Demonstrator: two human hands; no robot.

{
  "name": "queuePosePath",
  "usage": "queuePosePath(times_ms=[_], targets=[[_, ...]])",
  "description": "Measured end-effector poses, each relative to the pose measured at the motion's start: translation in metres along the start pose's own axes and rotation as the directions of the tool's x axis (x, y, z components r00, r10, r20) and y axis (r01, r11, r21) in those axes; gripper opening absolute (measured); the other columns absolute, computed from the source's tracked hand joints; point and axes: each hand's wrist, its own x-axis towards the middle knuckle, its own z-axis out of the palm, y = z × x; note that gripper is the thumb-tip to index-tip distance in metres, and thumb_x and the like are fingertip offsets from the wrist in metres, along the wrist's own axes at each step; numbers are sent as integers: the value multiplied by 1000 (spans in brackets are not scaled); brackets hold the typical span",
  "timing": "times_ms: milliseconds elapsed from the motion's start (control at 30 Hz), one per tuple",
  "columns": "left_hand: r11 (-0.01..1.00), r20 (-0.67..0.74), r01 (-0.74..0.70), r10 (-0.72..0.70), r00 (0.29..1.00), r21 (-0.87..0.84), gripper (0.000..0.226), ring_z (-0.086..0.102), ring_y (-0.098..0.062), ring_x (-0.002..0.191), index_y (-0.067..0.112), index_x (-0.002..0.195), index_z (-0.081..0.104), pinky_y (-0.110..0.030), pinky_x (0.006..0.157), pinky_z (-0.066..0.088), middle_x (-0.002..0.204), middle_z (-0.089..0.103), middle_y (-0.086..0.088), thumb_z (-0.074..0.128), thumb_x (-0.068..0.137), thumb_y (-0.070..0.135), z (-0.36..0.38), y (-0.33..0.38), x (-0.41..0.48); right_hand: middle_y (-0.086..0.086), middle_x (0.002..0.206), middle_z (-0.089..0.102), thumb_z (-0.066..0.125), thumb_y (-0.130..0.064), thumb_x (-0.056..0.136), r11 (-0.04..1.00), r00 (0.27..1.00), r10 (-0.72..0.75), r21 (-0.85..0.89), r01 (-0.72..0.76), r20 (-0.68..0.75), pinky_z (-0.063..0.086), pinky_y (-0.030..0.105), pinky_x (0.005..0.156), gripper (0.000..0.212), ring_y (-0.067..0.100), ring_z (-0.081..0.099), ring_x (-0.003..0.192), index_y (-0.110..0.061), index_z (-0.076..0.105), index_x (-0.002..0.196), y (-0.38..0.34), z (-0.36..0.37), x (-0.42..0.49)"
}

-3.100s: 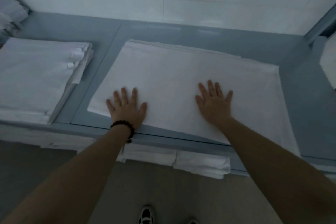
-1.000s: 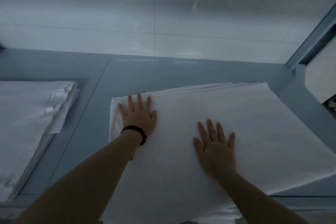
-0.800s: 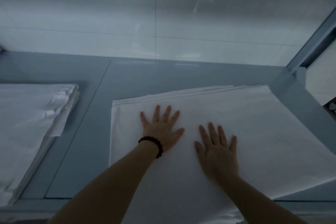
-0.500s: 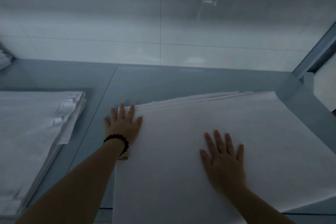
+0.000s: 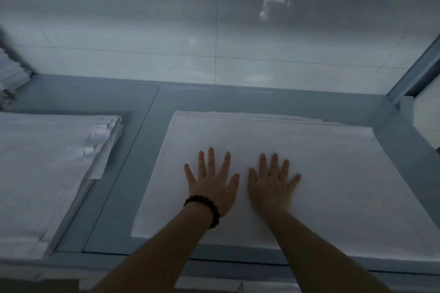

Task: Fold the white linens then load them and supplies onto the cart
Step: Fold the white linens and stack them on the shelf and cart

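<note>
A folded white linen [image 5: 333, 173] lies flat on the blue-grey shelf [image 5: 142, 126], its layered edges showing along the far side. My left hand [image 5: 212, 183], with a dark bead bracelet at the wrist, rests palm down on the linen's middle, fingers spread. My right hand [image 5: 271, 184] lies palm down right beside it, fingers spread too. Neither hand grips the cloth.
A second stack of folded white linens [image 5: 47, 162] sits on the shelf at the left. More folded cloth [image 5: 9, 78] is piled at the far left edge. A white tiled wall [image 5: 214, 31] backs the shelf, and a blue-grey post [image 5: 414, 71] rises at the right.
My left hand slid from the linen's far left corner to its middle, beside my right hand. The linen now lies squarer on the shelf.
</note>
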Motion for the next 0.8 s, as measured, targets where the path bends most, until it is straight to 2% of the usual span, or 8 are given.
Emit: queuePosePath(times_ms=[100, 200, 333, 433, 567, 733, 800], targets=[[996, 53, 87, -88, 995, 21, 60, -27, -32, 142, 38, 146, -22, -67, 105, -17, 155, -30, -3, 4, 96, 56, 19, 17, -28, 4, 161, -10, 15, -49, 101, 999, 998, -42, 29, 40, 43, -10, 57, 115, 58, 29, -14, 147, -29, -4, 153, -1, -1, 3], [987, 48, 151, -154, 987, 60, 66, -24, -40, 142, 34, 146, -23, -72, 101, -14, 157, -26, -9, 7, 93, 60, 38, 27, -53, 3, 161, -9, 17, -52, 100, 981, 980, -191, -8, 192, 64, -8, 50, 117, 58, 27, -12, 147, -34, -2, 152, 19, -3, -1], [982, -55, 153, -148, 987, 112, 73, -19, -42, 142, 33, 147, -21, -73, 101, -10, 158, -18, -13, 0, 86, 65, 48, 24, -59, -6, 161, -7, 16, -60, 97, 879, 895, -441, -170, 446, 67, -2, 36, 118, 60, 15, -7, 148, -41, -2, 151, 68, -14, 0], [980, -73, 124, -114, 991, 156, 77, -13, -42, 144, 33, 149, -16, -73, 101, -8, 160, -13, -13, -8, 80, 66, 48, 17, -50, -11, 160, -11, 11, -62, 95, 826, 851, -513, -204, 525, 112, -7, 36, 118, 60, 9, -12, 146, -44, -10, 148, 105, -25, 4], [982, -79, 58, -45, 996, 181, 77, -10, -39, 145, 37, 149, -13, -71, 104, -7, 161, -9, -9, -8, 79, 68, 44, 2, -31, -13, 159, -17, -4, -66, 87, 854, 880, -464, -215, 474, 99, -11, 40, 118, 62, 10, -20, 145, -45, -20, 143, 129, -26, -7], [962, -66, -68, 89, 994, 265, 65, -9, -32, 147, 41, 149, -10, -68, 108, -3, 162, -7, -4, 0, 89, 65, 33, -16, -8, -10, 160, -12, 3, -65, 91, 937, 949, -314, -154, 312, 15, -10, 45, 118, 63, 15, -16, 147, -44, -12, 148, 116, -8, -33], [973, -79, -37, 57, 995, 227, 63, -12, -31, 147, 42, 149, -9, -67, 108, -7, 162, -7, -3, 0, 91, 63, 30, -18, -11, -9, 160, -12, -2, -66, 89, 958, 968, -252, -144, 247, -16, -11, 47, 117, 66, 18, -14, 147, -41, -12, 149, 109, -1, -46]])
